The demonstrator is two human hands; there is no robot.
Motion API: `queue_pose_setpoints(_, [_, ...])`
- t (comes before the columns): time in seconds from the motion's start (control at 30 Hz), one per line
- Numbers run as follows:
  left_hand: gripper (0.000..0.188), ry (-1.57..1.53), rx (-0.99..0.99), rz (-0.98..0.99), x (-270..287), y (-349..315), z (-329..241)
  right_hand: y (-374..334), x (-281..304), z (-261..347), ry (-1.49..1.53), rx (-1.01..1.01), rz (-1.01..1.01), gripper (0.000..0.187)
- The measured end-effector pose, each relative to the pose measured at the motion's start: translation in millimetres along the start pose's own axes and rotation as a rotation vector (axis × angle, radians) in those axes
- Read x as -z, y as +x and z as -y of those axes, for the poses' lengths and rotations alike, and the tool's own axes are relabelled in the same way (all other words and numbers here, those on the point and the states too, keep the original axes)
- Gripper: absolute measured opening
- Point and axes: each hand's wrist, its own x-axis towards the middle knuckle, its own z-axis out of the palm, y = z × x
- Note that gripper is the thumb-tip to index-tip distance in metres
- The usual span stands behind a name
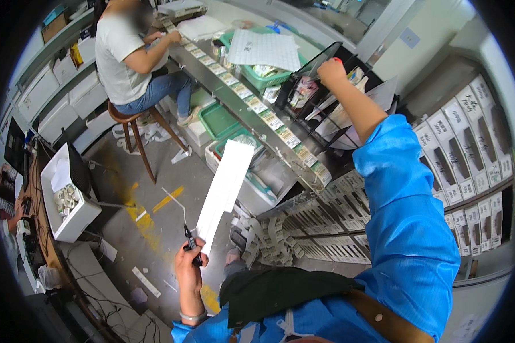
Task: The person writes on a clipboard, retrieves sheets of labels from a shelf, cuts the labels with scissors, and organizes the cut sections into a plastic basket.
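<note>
My left hand [187, 266] is closed around a black marker pen [189, 235] and the lower end of long white card strips [226, 177]. The strips overlap and stand up in front of me over the floor. Stretched out to the far right, my right hand [331, 71] has its fingers curled at the top of a black mesh file rack [320, 108]. A small red thing [338, 60] shows at those fingers, too small to name. Papers and packets sit in the rack's compartments.
A narrow bench [257, 106] carries a row of printed labels; a person [123, 57] sits on a wooden stool beside it. Green baskets [263, 74] stand behind. Labelled boxes [463, 148] fill shelves at right. A white foam box [74, 220] holds rolls at left.
</note>
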Motion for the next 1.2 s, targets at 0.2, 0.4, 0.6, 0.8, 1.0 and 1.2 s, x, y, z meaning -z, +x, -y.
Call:
queue_pose_setpoints(0.2, [0.018, 0.065, -0.047, 0.084, -27.5, 16.6, -7.0, -4.3, -3.1, -2.8, 0.278, 0.149, -0.281, 0.015])
queue_pose_setpoints(0.4, [0.018, 0.083, -0.021, 0.342, -64.1, 18.2, -15.7, -120.3, 158.0, 25.8, 0.748, 0.323, -0.757, 0.025])
queue_pose_setpoints(0.6, [0.017, 0.516, 0.038, 0.683, -151.1, -16.0, -39.1, -332.8, 240.6, 80.1, 0.503, 0.698, -0.819, 0.029])
queue_pose_setpoints(0.8, [0.019, 0.712, 0.24, 1.336, -203.2, -52.2, -16.2, -428.7, 230.7, 58.7, 0.363, 0.272, -0.591, 0.029])
queue_pose_setpoints(1.0, [0.027, 1.027, -0.196, 1.783, -286.7, -77.2, -14.4, -551.8, 237.4, 15.8, 0.467, -0.369, -0.242, 0.031])
queue_pose_setpoints(1.2, [0.012, -0.131, -0.191, 2.425, -367.8, -98.0, -1.2, -691.1, 244.8, -6.9, 1.309, -1.479, -0.621, 0.03])
